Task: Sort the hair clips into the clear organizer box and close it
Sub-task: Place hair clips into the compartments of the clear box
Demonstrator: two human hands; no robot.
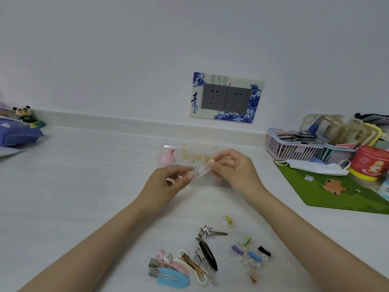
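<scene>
Hair clips (202,257): loose on the white desk (84,186) near the body, light, small, slippery. Best pinched at stiff metal ends. Left hand (168,182) and right hand (233,167) both pinching one small clear clip (202,171) above the clear organizer box (168,146).

green mat (328,186) — right | face mask (315,166) on it | pink basket (294,148) | wall socket (226,98)
</scene>
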